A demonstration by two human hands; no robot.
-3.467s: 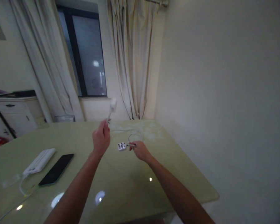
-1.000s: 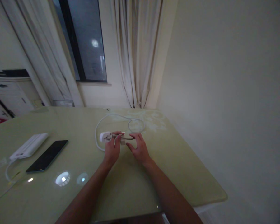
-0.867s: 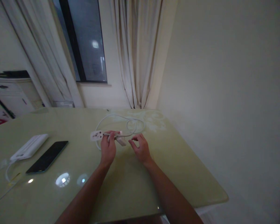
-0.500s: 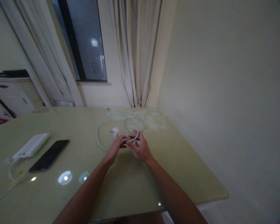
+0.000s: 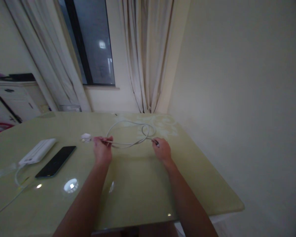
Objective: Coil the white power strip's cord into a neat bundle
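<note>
Over the glossy, pale-green, round-cornered tabletop [image 5: 199, 187], the thin white plastic-coated cable [image 5: 138, 142] is clamped in the left grip [image 5: 103, 151] and right grip [image 5: 162, 150], apparently so that it is kept stretched between them.

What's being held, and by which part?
The white cable: left grip close to the blurred white plug, right grip farther along. Can't tell whether the right grip covers an end.

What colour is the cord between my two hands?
The cord is off-white; the head view shows it best.
</note>
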